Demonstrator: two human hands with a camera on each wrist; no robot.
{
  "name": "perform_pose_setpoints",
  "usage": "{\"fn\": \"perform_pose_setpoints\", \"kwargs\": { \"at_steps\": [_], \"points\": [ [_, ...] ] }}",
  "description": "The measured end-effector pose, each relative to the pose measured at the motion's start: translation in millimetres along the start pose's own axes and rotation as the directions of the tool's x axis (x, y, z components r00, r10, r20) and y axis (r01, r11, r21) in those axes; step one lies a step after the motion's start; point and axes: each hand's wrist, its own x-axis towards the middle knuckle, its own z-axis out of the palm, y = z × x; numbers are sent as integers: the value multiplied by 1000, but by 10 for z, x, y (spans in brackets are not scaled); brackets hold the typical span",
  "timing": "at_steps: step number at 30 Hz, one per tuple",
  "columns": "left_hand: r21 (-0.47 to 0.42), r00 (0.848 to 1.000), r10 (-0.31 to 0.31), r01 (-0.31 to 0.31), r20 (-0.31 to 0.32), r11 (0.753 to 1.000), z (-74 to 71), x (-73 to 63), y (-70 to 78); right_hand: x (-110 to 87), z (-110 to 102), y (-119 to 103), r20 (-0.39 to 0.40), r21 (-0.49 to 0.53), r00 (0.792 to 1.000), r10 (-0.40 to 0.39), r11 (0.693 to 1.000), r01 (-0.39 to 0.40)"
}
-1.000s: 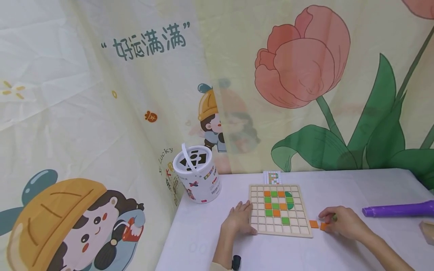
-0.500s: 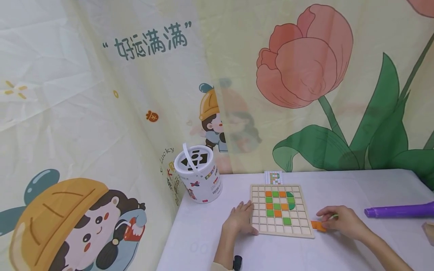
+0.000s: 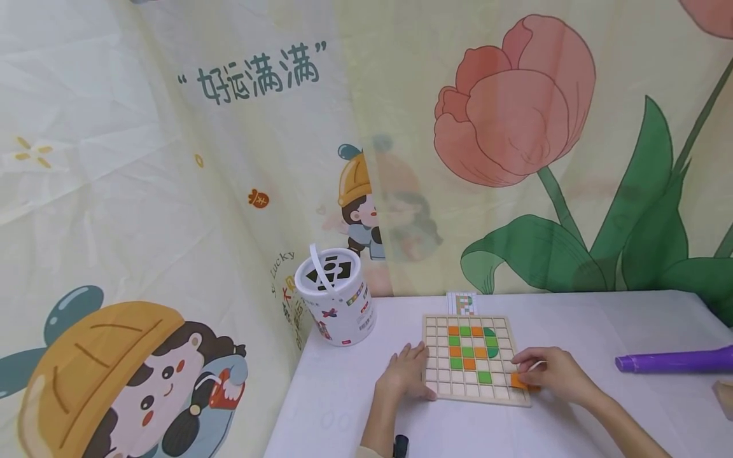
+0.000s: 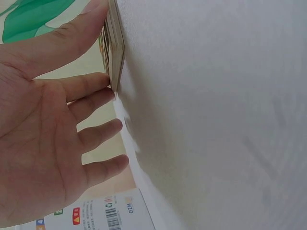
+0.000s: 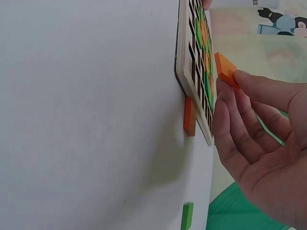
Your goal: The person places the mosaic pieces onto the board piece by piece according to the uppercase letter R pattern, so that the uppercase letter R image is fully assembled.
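Note:
A square wooden grid board [image 3: 458, 389] lies on the table, with orange and green tiles filling part of its cells. At its left side my left hand [image 3: 403, 375] rests with fingers spread, thumb and fingertips against the edge, as the left wrist view also shows. Over the board's right edge, my right hand [image 3: 558, 376] pinches a square orange tile [image 5: 225, 68] between thumb and finger. Below that hand, a second orange tile [image 5: 190, 117] sits on the table beside the board's edge. A green tile [image 5: 187, 215] lies farther off on the cloth.
Behind the board stands a small pattern card [image 3: 461, 303]. A white lidded bucket [image 3: 338, 312] is at the back left. To the right lie a purple tube-like object [image 3: 676, 360] and a wooden piece [image 3: 724, 397]. A printed curtain [image 3: 401, 127] hangs behind the table.
My right hand has picked up an orange tile from beside the board and moved left with it over the board's right edge. My left hand stays at the left edge.

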Motion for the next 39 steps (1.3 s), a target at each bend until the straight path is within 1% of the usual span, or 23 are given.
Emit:
{"fn": "perform_pose_setpoints", "kwargs": {
  "at_steps": [2,5,15,22,24,32,35,39],
  "points": [
    [4,1000,0,0,1,1000,3,-1,-1,15,43,-19,0,-6,1000,-10,1000,10],
    [1,1000,-1,1,6,1000,-2,-3,1,31,113,-42,2,-13,1000,-4,1000,4],
    [-8,1000,-4,4,8,1000,-13,-15,10,82,299,-116,19,-82,999,-28,996,30],
    [-4,1000,-4,4,3,1000,6,-9,2,95,420,-152,-16,-157,1000,1,988,-3],
    [-1,1000,-4,4,-1,1000,12,-4,-3,87,442,-170,-18,-174,1000,-6,985,3],
    [-6,1000,-3,3,1,1000,14,0,-5,57,442,-176,-15,-208,999,-52,977,48],
    [-11,1000,-3,3,5,1000,3,-9,-3,36,392,-179,-35,-214,997,-63,975,54],
    [-9,1000,0,0,6,1000,0,-12,1,2,269,-156,-69,-220,995,-65,974,48]
  ]
}}
